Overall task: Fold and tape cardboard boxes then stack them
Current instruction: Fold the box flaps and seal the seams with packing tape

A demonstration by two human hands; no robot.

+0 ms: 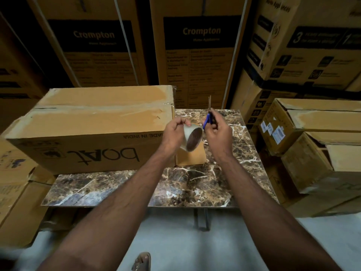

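Note:
A large brown cardboard box (101,130) printed "boAt" upside down lies on the left part of the marble-patterned table (175,190), its top seam taped. My left hand (173,132) holds a roll of clear tape (192,139) in the air beside the box's right end. My right hand (218,132) grips blue-handled scissors (209,116), blades pointing up, right next to the roll. A small cardboard piece (192,158) stands on the table under the roll, partly hidden by my hands.
Tall "Crompton" cartons (201,45) form a wall behind the table. Stacked cardboard boxes (316,141) stand to the right, and more boxes (17,192) sit low on the left. Grey floor (175,237) lies in front, with a sandal (142,261) at the bottom edge.

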